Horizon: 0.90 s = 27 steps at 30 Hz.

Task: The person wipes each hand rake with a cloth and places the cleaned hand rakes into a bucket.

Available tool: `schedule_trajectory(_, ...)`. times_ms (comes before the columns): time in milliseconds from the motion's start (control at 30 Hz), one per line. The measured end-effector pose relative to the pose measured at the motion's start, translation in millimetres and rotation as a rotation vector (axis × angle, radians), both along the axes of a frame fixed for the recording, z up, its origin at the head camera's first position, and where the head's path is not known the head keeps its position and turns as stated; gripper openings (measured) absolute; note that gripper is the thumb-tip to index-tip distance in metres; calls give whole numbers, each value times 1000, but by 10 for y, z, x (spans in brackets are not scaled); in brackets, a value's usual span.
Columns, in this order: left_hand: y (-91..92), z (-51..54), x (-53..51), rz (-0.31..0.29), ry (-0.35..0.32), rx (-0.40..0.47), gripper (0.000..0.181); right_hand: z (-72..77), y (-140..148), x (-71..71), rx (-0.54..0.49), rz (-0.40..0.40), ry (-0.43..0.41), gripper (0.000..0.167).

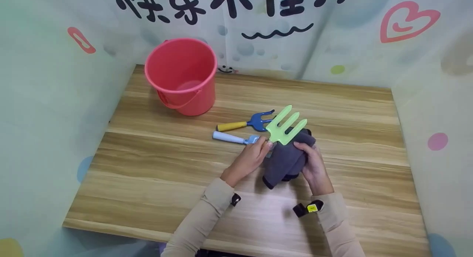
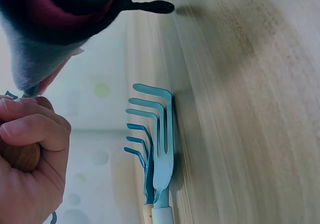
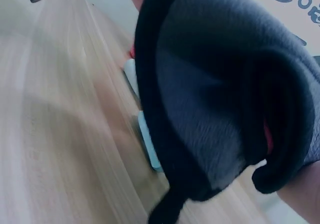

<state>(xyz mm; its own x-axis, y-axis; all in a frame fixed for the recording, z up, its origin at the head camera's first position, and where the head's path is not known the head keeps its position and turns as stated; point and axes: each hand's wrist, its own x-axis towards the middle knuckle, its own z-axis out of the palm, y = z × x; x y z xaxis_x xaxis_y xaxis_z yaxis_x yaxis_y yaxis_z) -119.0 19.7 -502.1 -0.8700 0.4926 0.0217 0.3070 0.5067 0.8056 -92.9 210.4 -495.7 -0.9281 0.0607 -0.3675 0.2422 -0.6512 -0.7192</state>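
My left hand point(image 1: 251, 153) grips a light green hand fork point(image 1: 282, 133), its tines pointing up and to the right. In the left wrist view, the rounded wooden end of a handle point(image 2: 22, 156) shows within the curled fingers. A grey cloth point(image 1: 286, 161) with black edging is held in my right hand point(image 1: 314, 163), folded or bunched, just below the fork's head. Close up in the right wrist view, the grey cloth point(image 3: 210, 93) hides most of the right hand. The fork's head overlaps the cloth; whether they touch I cannot tell.
Left of the hands, a blue cultivator with a yellow handle point(image 1: 232, 126) and a light blue rake point(image 1: 229, 137) lie on the wooden table point(image 1: 147, 175). A red bucket point(image 1: 207, 96) stands at the back left. Printed curtains point(image 1: 351, 46) enclose the table's back and sides.
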Motion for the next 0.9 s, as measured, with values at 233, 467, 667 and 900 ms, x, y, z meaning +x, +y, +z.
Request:
schedule_trajectory(233, -19, -40, -7, -21, -1, -26, 26, 65, 117, -22, -33, -41, 42, 24)
schedule_trajectory(467, -27, -15, -5, -39, 4, -39, 27, 182, 246, -77, -20, -51, 104, 26)
schedule_trajectory(667, -48, -15, 12, -62, -36, -27, 26, 233, 334, -110, 7, -88, 157, 25)
schedule_trajectory(900, -102, -35, 31, -36, -32, 61, 25, 295, 421, -141, -54, -210, 276, 26)
